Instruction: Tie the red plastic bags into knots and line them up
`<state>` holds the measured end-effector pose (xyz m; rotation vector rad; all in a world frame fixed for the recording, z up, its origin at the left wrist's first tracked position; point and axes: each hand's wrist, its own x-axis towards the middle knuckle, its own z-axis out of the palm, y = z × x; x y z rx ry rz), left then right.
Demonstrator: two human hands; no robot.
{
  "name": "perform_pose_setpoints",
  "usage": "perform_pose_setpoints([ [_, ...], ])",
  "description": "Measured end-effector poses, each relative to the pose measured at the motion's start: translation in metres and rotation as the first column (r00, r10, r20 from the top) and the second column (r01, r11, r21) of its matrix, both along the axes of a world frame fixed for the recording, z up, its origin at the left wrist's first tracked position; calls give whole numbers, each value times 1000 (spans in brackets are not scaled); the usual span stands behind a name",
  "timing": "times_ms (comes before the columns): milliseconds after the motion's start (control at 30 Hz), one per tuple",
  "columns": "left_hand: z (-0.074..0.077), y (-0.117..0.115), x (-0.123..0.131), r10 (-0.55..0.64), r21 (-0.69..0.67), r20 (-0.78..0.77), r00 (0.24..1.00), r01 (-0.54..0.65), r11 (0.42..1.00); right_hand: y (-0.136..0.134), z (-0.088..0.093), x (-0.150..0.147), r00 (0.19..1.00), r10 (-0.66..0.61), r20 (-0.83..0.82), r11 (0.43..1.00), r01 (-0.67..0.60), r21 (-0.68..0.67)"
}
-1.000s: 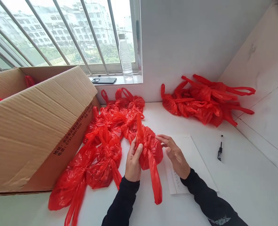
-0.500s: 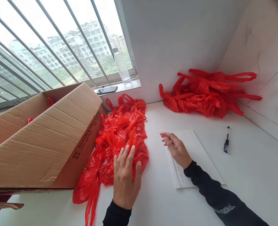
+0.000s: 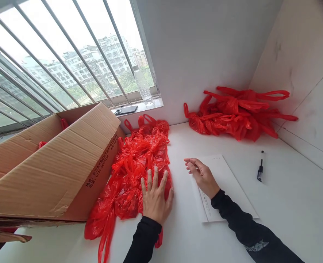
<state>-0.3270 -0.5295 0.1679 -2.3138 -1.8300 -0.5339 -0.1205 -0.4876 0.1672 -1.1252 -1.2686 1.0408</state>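
My left hand [image 3: 157,199] is open, palm down with fingers spread, over the nearest of several knotted red plastic bags [image 3: 139,153]. Its fingers appear to rest on that bag, though the contact under the palm is hidden. A red bag end [image 3: 159,239] shows below the left wrist. My right hand [image 3: 203,177] hovers by the left side of a white paper pad [image 3: 227,186] with small writing on it. The right fingers are loosely bent, thumb apart, and nothing shows in them.
An open cardboard box [image 3: 76,157] with red bags inside stands on the left. More red bags [image 3: 232,113] are heaped at the back right. An uncapped black pen [image 3: 260,173] and its cap [image 3: 262,151] lie right. A phone [image 3: 126,110] and water bottle [image 3: 143,86] occupy the windowsill.
My left hand has shifted right across the nearest bag, and a red bag end now shows below its wrist. My right hand has barely moved. The view has tilted slightly.
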Motion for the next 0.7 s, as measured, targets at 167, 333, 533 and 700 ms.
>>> perform_pose_setpoints([
  [167,-14,16,-11,101,1,-23,995,-101,995,1,-1,0,1000,6,-4,1000,-6,-18],
  [333,-12,26,-21,164,-21,-70,984,-166,986,2,-1,0,1000,19,-16,999,-19,-34],
  [533,-6,25,-24,157,-104,-87,984,-166,981,2,-3,-1,999,29,-15,999,-29,-43],
  [700,2,20,-19,127,-121,-27,992,-129,984,4,-5,-2,999,29,-17,999,-30,-45],
])
